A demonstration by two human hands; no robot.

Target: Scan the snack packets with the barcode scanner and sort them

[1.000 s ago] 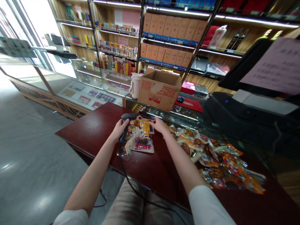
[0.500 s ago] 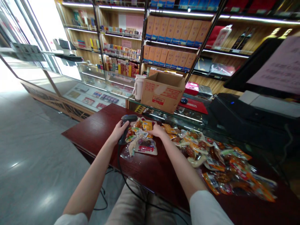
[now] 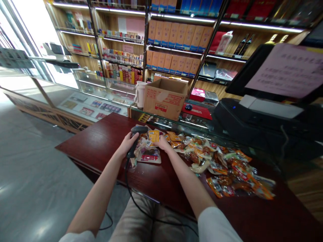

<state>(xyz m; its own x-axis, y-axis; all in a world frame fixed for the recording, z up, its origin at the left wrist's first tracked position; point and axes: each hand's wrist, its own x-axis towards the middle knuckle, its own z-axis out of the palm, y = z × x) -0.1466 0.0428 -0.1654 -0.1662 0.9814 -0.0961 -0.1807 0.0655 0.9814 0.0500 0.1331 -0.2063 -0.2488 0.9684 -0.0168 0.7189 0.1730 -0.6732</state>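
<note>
The left hand (image 3: 127,145) is wrapped round the grip of a dark scanner (image 3: 139,129). The right hand's (image 3: 163,144) fingers touch a yellow packet (image 3: 153,135) lying between the hands; whether they pinch it, I cannot tell. Just nearer the body than the right hand lies a red-lettered packet (image 3: 149,158); rightward of it, a heap of food packets (image 3: 222,164); beyond both hands, a cardboard box (image 3: 161,105)
</note>
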